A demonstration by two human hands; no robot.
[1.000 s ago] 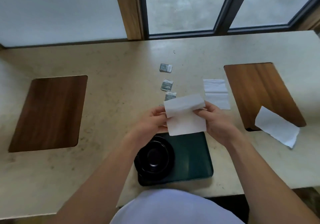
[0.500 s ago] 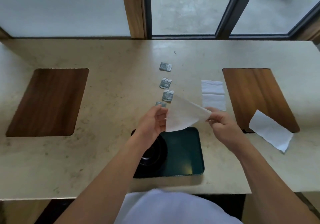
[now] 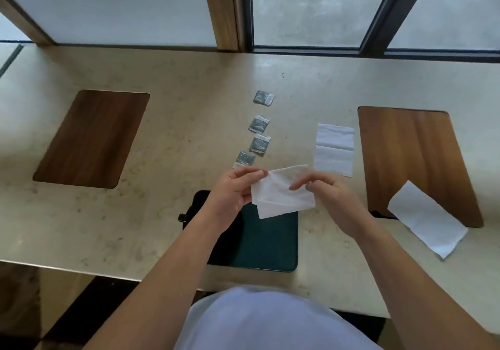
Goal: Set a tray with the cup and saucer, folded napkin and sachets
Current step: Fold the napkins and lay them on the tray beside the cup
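Note:
A white napkin (image 3: 281,196) is held in the air above the dark green tray (image 3: 266,244), partly folded over on itself. My left hand (image 3: 232,192) pinches its left edge and my right hand (image 3: 332,198) holds its right side. The black cup and saucer (image 3: 194,214) sit on the tray's left part, mostly hidden under my left forearm. Several grey sachets (image 3: 259,144) lie in a row on the counter beyond my hands.
A second white napkin (image 3: 335,149) lies flat to the right of the sachets. A third napkin (image 3: 427,218) rests on the corner of the right wooden inlay (image 3: 414,157). Another wooden inlay (image 3: 92,138) is at the left. Window frames run along the back.
The napkin went from a flat sheet to a diagonal fold and is now doubled over between my hands. My hands came closer together. The view shifted back.

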